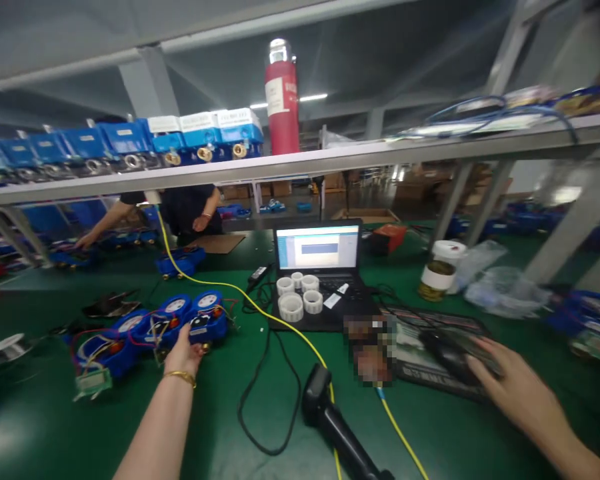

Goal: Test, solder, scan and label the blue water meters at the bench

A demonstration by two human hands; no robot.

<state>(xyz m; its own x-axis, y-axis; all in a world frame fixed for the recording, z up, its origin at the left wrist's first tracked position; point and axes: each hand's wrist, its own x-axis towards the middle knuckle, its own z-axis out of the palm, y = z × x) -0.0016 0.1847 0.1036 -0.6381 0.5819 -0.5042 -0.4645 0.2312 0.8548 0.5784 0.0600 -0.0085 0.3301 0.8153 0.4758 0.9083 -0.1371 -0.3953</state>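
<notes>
At the left, my left hand [184, 353], with a gold bangle at its wrist, grips the near side of a blue meter [210, 322] that rests on the table. More blue meters with round white dials and loose wires, such as this blue meter [111, 357], stand in a row beside it. My right hand [513, 377] lies over a black computer mouse [447, 353] on a patterned mouse pad [425, 377]; motion smears its fingers slightly. A laptop [317, 247] with a lit screen stands ahead, several white label rolls [291, 307] on its keyboard side.
A black barcode scanner [337, 427] lies in front, near a yellow cable [240, 290]. A lidded jar [440, 270] and plastic bags [503, 290] stand at the right. Overhead, a shelf [300, 160] carries blue meters and a red bottle [283, 107]. Another person [187, 213] works opposite.
</notes>
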